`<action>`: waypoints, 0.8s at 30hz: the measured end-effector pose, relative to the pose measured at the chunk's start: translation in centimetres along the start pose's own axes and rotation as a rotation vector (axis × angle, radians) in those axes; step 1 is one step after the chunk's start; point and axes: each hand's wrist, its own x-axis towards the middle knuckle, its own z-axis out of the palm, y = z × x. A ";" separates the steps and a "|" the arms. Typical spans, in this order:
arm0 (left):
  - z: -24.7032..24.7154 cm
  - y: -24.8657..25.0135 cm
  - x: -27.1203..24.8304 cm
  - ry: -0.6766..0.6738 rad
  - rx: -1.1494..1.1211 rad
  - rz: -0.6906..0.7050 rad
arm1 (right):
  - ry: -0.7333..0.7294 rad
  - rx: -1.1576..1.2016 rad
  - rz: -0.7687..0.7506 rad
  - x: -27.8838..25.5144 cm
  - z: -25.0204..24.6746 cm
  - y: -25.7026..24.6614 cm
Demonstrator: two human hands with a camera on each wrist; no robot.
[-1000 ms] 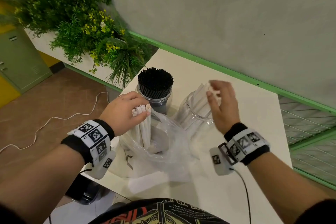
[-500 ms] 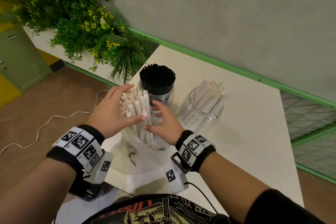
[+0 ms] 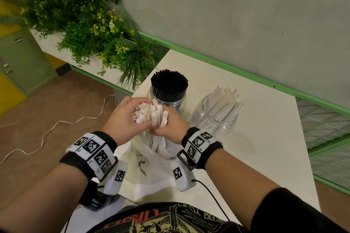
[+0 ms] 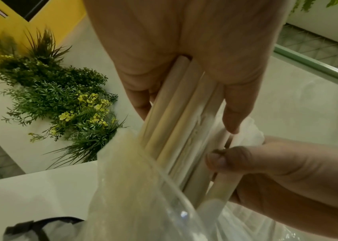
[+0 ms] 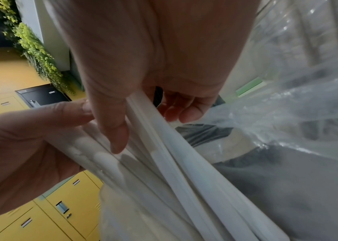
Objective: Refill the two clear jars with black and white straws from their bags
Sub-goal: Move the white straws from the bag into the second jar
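A bundle of white straws stands upright, its lower ends still inside a clear plastic bag on the white table. My left hand wraps the bundle from the left. My right hand grips it from the right, thumbs meeting in front. Behind stand two clear jars: one packed with black straws, one partly filled with white straws that lean right.
A planter of green plants with yellow flowers sits beyond the table's left edge. A grey wall with a green rail runs behind the jars. A white cable lies on the brown floor. Yellow lockers stand at left.
My right hand left the white-straw jar, came left and closed on the bundle beside my left hand. The bundle has risen higher out of the bag.
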 end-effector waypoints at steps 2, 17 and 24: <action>-0.1 -0.1 0.1 -0.004 -0.030 0.040 | 0.019 0.019 -0.019 -0.6 -0.4 -0.7; 2.2 2.1 1.1 -0.003 -0.063 0.145 | 0.266 0.459 0.002 -4.5 -2.4 -1.2; 3.3 1.8 1.1 -0.034 -0.032 0.184 | 0.378 0.492 -0.025 -6.0 -2.8 -0.3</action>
